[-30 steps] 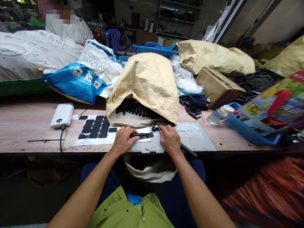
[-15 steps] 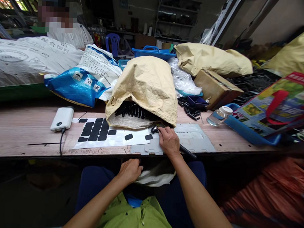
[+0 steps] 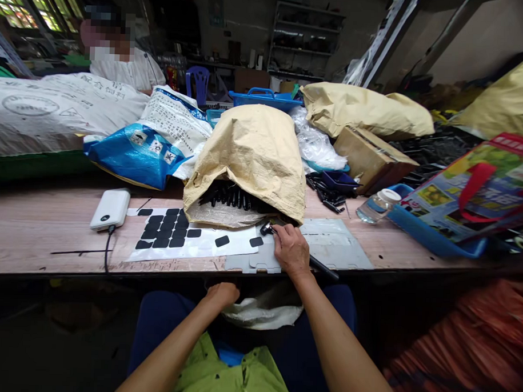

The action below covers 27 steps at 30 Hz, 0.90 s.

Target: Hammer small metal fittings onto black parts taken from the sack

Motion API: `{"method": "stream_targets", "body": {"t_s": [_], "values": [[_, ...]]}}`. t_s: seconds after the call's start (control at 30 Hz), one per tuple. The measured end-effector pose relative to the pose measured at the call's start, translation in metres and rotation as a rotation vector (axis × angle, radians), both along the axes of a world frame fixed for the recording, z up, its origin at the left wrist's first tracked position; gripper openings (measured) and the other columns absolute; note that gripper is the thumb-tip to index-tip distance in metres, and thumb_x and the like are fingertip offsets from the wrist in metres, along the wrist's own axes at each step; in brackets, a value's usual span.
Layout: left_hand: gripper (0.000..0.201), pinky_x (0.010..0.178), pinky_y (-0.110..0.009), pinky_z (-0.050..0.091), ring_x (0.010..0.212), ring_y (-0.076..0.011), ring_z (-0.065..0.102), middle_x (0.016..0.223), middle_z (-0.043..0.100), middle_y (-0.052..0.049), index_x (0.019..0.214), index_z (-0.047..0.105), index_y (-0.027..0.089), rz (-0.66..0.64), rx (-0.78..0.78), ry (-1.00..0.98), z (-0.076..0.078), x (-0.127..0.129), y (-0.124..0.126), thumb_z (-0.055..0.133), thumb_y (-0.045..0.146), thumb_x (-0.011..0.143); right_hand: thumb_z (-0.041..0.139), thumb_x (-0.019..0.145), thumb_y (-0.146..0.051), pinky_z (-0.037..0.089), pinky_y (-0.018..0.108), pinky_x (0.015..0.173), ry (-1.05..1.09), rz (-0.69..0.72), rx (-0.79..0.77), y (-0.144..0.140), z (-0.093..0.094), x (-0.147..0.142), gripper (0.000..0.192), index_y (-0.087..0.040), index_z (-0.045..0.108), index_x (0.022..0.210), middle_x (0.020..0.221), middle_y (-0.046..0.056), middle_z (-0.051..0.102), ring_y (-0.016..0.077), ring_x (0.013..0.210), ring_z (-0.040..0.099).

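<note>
sack (image 3: 254,156) was tan | pieces (image 3: 232,197) inside were black | patches (image 3: 162,235) were black | sheet (image 3: 203,248) was white | rod (image 3: 324,268) was black | bench (image 3: 67,223) was pale, wood-grained | shirt (image 3: 259,370) was green | trousers (image 3: 156,324) were navy

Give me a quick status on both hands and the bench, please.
Right hand closed on black-handled tool. Left hand below edge of bench, fingers hidden. Tan sack, mouth open on black pieces, close beyond right hand.

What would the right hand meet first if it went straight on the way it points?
Probably the tan bag, near its open mouth's lower edge, just past the dark-handled tool that the right hand holds; depth is unclear.
</note>
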State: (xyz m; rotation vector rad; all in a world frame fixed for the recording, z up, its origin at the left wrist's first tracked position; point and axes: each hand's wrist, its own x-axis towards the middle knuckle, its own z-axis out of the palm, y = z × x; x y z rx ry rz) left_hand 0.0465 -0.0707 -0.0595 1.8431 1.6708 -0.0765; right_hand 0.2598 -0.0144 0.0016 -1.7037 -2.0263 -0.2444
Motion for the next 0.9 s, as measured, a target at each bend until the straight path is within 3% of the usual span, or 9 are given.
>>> {"method": "stream_targets", "body": {"t_s": [0.13,0.23,0.33,0.4,0.5,0.57,0.7,0.9], "values": [[0.036,0.095,-0.042,0.051,0.111,-0.0316,0.069,0.116,0.074,-0.015,0.116,0.072,0.023,-0.173,0.026,-0.067,0.029,-0.004,-0.026,0.049,0.036,0.092,0.057,0.096,-0.022,0.039,0.032,0.083,0.005,0.001,0.005,0.000,0.000,0.000,0.027,-0.024,0.068,0.120,0.098,0.006,0.062,0.0229,0.094,0.051],[0.032,0.088,-0.036,0.051,0.101,-0.0272,0.070,0.106,0.075,-0.009,0.108,0.074,0.024,-0.212,0.080,-0.263,0.061,-0.011,-0.030,0.053,0.042,0.092,0.057,0.096,-0.023,0.038,0.032,0.082,0.009,-0.001,0.008,0.000,0.000,0.000,0.026,-0.024,0.068,0.119,0.098,0.006,0.062,0.0229,0.093,0.051],[0.036,0.071,-0.029,0.051,0.079,-0.0209,0.069,0.086,0.074,-0.005,0.100,0.074,0.022,-0.139,0.026,-0.522,0.090,-0.023,-0.003,0.050,0.048,0.094,0.056,0.096,-0.023,0.038,0.032,0.081,0.005,-0.006,0.008,0.000,0.001,0.000,0.026,-0.024,0.068,0.119,0.097,0.006,0.062,0.0227,0.093,0.051],[0.040,0.066,-0.028,0.051,0.070,-0.0189,0.066,0.081,0.072,-0.004,0.104,0.072,0.019,0.016,0.105,-0.591,0.101,-0.033,0.030,0.049,0.050,0.095,0.056,0.096,-0.022,0.039,0.032,0.082,0.005,-0.003,0.005,-0.001,0.001,-0.001,0.027,-0.024,0.068,0.120,0.097,0.006,0.062,0.0223,0.092,0.051],[0.037,0.079,-0.032,0.053,0.086,-0.0211,0.068,0.108,0.071,-0.009,0.123,0.066,0.019,0.327,0.546,-0.375,0.105,-0.045,0.085,0.055,0.037,0.093,0.055,0.096,-0.021,0.039,0.031,0.083,0.003,0.007,0.001,0.000,0.001,0.000,0.027,-0.023,0.067,0.121,0.098,0.006,0.062,0.0218,0.093,0.051],[0.041,0.089,-0.036,0.052,0.106,-0.0257,0.065,0.129,0.062,-0.014,0.132,0.060,0.020,0.451,0.728,-0.156,0.103,-0.049,0.116,0.055,0.030,0.093,0.055,0.097,-0.021,0.040,0.032,0.084,0.001,0.011,0.007,0.001,-0.001,0.001,0.027,-0.023,0.067,0.121,0.098,0.006,0.062,0.0219,0.094,0.051],[0.037,0.088,-0.042,0.051,0.116,-0.0315,0.062,0.130,0.059,-0.016,0.132,0.058,0.021,0.527,0.664,0.099,0.098,-0.049,0.151,0.051,0.029,0.096,0.055,0.097,-0.022,0.040,0.032,0.084,0.005,0.016,0.020,0.004,-0.003,0.003,0.027,-0.022,0.067,0.120,0.097,0.006,0.061,0.0221,0.093,0.051],[0.027,0.088,-0.042,0.049,0.109,-0.0315,0.063,0.121,0.063,-0.014,0.114,0.067,0.019,0.557,0.636,0.053,0.103,-0.053,0.153,0.058,0.035,0.094,0.052,0.098,-0.023,0.040,0.033,0.084,0.016,0.015,-0.022,0.002,0.001,0.002,0.028,-0.022,0.066,0.122,0.100,0.007,0.062,0.0228,0.095,0.052]]}}
